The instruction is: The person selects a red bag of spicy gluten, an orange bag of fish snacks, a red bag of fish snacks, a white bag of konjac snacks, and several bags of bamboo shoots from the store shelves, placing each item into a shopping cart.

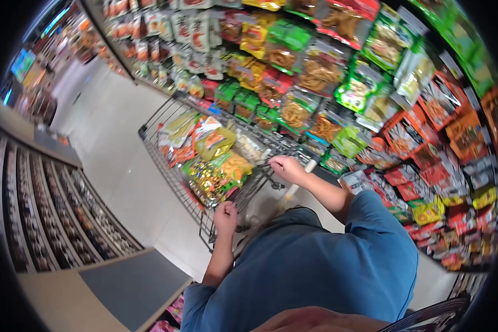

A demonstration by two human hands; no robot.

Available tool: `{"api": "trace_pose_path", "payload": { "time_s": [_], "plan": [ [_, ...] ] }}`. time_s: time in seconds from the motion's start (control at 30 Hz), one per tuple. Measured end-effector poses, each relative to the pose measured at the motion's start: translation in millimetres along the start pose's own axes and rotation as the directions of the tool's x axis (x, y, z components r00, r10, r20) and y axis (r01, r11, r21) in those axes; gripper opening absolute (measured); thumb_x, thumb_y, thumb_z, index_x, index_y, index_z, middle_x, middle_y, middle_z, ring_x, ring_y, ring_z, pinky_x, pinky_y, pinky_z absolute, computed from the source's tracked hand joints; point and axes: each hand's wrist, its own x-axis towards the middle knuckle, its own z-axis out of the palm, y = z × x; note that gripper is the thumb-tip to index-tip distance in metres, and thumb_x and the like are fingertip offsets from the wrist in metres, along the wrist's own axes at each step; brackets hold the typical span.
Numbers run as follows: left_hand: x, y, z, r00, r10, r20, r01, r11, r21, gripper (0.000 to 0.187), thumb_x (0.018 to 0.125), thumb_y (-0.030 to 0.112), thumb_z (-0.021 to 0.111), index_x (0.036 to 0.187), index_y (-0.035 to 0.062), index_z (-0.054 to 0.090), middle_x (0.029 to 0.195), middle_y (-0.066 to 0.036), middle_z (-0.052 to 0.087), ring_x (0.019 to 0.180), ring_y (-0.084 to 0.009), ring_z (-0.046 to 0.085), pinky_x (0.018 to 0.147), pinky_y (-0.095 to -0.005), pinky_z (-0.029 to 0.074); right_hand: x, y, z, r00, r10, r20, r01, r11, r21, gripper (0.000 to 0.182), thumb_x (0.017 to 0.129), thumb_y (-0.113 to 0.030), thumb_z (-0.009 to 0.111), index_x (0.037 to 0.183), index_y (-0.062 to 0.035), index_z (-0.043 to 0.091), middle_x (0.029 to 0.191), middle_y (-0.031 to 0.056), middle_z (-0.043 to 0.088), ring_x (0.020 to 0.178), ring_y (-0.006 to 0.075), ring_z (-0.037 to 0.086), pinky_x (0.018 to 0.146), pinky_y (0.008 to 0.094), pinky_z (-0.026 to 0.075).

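A supermarket aisle runs toward 11 o'clock, snack shelves [371, 83] filling 1 to 3 o'clock. The wire cart [205, 166] sits centre, packed with bags. The left hand [226, 214] and the right hand [286, 167] curl around its rear handle.

Both hands, left hand [225, 213] and right hand [286, 167], closed, arms forward.

Shelves of snack bags [371, 83] in red, green, orange and yellow packaging fill the right side of the aisle from top to bottom. A pale tiled floor [122, 144] runs down the middle toward a distant screen [22, 63] glowing blue-green. On the left stands a low shelf unit [55, 210] with rows of small dark items, topped by a grey panel [133, 285].
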Motion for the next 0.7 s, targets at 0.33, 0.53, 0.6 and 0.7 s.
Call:
{"api": "trace_pose_path", "payload": {
  "time_s": [0.33, 0.53, 0.6, 0.7],
  "plan": [
    [14.6, 114.5, 37.5, 0.916, 0.281, 0.285, -0.329, 0.934, 0.136, 0.014, 0.08, 0.004, 0.063, 0.094, 0.0022, 0.063, 0.088, -0.014, 0.062, 0.083, -0.0322, 0.057, 0.078, -0.0394, 0.046, -33.4, -0.3, -8.2, 0.964, -0.081, -0.254, 0.011, 0.964, -0.267, 0.011, 0.079, -0.02, 0.058, 0.079, -0.0112, 0.064, 0.076, 0.0072, 0.064, 0.072, 0.0292, 0.063, 0.064, 0.041, 0.051],
    [22.9, 125.4, 134.6, 0.831, 0.31, 0.461, -0.433, 0.882, 0.188, 0.025, 0.077, 0.01, 0.065, 0.098, 0.0014, 0.055, 0.093, -0.017, 0.057, 0.091, -0.0361, 0.054, 0.084, -0.0439, 0.043, -21.7, 16.4, -2.6, 0.969, -0.132, -0.207, 0.101, 0.983, -0.155, 0.015, 0.086, -0.014, 0.058, 0.094, -0.004, 0.066, 0.083, 0.01, 0.066, 0.075, 0.0253, 0.065, 0.066, 0.0353, 0.051],
    [24.6, 123.2, 139.5, 0.791, 0.42, 0.444, -0.562, 0.786, 0.258, 0.025, 0.077, 0.011, 0.065, 0.098, 0.002, 0.055, 0.096, -0.017, 0.056, 0.094, -0.0365, 0.052, 0.085, -0.0444, 0.042, -21.7, 22.4, -4.3, 0.957, 0.081, -0.279, 0.036, 0.92, 0.391, 0.015, 0.09, -0.011, 0.057, 0.1, -0.0024, 0.065, 0.084, 0.0075, 0.066, 0.075, 0.018, 0.064, 0.066, 0.0306, 0.051],
    [31.2, 117.7, 135.2, 0.767, 0.468, 0.438, -0.603, 0.76, 0.244, 0.026, 0.076, 0.011, 0.065, 0.099, 0.0032, 0.056, 0.097, -0.016, 0.056, 0.095, -0.0367, 0.051, 0.086, -0.0452, 0.041, -38.5, 50.1, -12.1, 0.833, 0.252, -0.493, 0.142, 0.763, 0.631, 0.015, 0.091, -0.01, 0.057, 0.101, -0.0007, 0.065, 0.079, 0.0054, 0.065, 0.069, 0.0109, 0.061, 0.061, 0.025, 0.05]
  ]
}}
